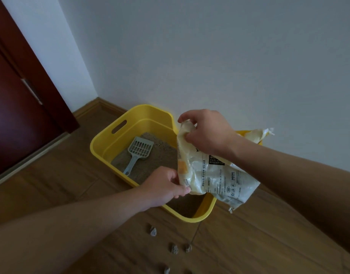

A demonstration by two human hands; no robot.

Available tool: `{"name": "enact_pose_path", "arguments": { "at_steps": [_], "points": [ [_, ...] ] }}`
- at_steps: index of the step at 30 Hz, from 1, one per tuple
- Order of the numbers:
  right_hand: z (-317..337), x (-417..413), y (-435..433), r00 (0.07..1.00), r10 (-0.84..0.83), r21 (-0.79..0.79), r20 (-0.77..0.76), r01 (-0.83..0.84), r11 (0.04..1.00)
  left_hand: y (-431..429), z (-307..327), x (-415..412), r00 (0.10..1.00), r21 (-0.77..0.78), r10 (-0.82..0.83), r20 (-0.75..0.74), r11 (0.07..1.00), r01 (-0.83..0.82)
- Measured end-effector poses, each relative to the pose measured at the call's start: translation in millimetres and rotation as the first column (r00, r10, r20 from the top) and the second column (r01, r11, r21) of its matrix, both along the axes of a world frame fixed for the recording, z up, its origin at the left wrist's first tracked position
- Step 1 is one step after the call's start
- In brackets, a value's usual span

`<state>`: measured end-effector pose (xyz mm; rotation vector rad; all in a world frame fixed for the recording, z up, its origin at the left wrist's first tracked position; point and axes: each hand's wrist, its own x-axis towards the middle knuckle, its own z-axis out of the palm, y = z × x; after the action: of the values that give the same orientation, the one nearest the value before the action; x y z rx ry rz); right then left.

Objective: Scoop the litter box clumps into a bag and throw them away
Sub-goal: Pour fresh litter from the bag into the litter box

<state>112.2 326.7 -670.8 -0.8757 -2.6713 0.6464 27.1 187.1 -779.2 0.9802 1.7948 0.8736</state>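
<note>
On bag (209, 175): perhaps "NAILONG".

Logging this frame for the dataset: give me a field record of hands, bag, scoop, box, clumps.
left hand: pinches lower edge of printed plastic bag
right hand: grips the bag's top
bag position: held over yellow litter box
litter scoop: grey, lying on the litter inside box, untouched
clumps: several on wooden floor, in front of box

Both arms extended forward; left hand (166, 184) pinches bag (219, 178) edge low, right hand (205, 131) grips top.
</note>
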Motion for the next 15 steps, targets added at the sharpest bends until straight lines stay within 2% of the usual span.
{"name": "enact_pose_path", "arguments": {
  "at_steps": [6,15],
  "points": [
    [-8,-8,-1,1.0,-0.006,-0.011,0.006,0.006,1.0,-1,-5,-2,0.998,0.004,0.014,0.067,1.0,-0.014],
    [-13,-14,-2,1.0,-0.003,-0.009,0.024,0.003,1.0,-1,-10,-2,0.998,-0.027,0.015,0.054,1.0,-0.013]
  ]
}}
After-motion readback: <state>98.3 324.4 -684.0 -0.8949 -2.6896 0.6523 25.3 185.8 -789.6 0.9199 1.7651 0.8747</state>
